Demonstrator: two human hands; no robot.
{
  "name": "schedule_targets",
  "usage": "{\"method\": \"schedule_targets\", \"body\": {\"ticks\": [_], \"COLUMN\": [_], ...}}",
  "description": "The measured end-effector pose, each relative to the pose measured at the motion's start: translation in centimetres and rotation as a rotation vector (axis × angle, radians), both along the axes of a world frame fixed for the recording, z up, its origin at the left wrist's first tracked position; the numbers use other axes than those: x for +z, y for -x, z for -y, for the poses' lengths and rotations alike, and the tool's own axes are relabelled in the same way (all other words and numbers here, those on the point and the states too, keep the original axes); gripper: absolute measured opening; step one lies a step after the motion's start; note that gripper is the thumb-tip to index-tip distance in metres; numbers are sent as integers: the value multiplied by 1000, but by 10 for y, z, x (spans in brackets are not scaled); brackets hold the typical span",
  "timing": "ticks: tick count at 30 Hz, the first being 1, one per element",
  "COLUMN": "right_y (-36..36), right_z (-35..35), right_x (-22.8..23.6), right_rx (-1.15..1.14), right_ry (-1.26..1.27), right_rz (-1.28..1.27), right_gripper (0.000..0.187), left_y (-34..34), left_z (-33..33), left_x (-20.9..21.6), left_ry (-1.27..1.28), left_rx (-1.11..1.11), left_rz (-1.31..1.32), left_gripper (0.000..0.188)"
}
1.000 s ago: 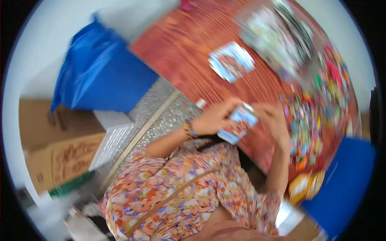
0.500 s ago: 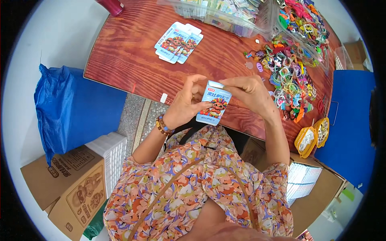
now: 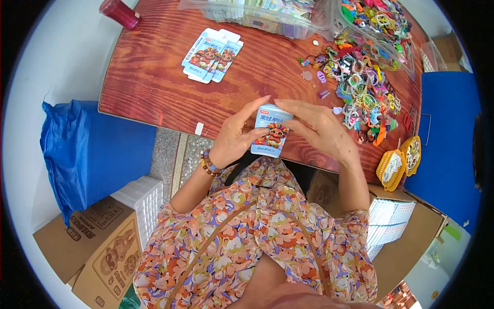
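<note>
A small light-blue cardboard box (image 3: 278,135) with a cartoon figure on its front stands upright between my hands, over the table's near edge. My left hand (image 3: 234,134) grips its left side, thumb across the front and fingers behind. My right hand (image 3: 323,129) is bent round the top right corner, fingertips at the top edge and thumb against the right of the front. The box's top looks closed, though my fingers partly cover it. Beyond my hands, a few matching flattened boxes (image 3: 208,57) lie overlapping on the reddish wooden table (image 3: 154,77).
A clear plastic bin (image 3: 296,31) of small packets stands at the far side. Colourful hair ties and trinkets (image 3: 365,95) spread at the right, near yellow baskets (image 3: 389,172). A dark red cup (image 3: 119,14) lies far left. Cartons (image 3: 110,257) flank me below.
The box's raised top flap has been folded down. My right hand has gone from pinching the flap to wrapping over the top right corner. The view has shifted slightly.
</note>
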State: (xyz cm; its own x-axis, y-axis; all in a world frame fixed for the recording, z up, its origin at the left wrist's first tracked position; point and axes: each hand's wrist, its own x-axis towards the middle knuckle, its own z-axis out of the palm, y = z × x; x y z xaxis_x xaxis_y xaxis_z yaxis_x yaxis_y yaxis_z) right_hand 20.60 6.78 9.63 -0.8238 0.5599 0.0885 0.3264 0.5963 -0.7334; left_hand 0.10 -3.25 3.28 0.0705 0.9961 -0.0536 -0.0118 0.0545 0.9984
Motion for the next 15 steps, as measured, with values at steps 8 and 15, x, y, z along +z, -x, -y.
{"method": "schedule_targets", "body": {"ticks": [8,15], "right_y": [-6,-15], "right_z": [11,0], "right_x": [-28,-29], "right_rx": [-195,-87], "right_ry": [73,34], "right_rz": [-199,-170], "right_gripper": [41,34], "left_y": [-4,3], "left_z": [-5,-7], "left_x": [-6,-1], "left_ry": [-7,114], "left_rx": [6,-138], "left_rz": [182,138], "left_gripper": [61,58]}}
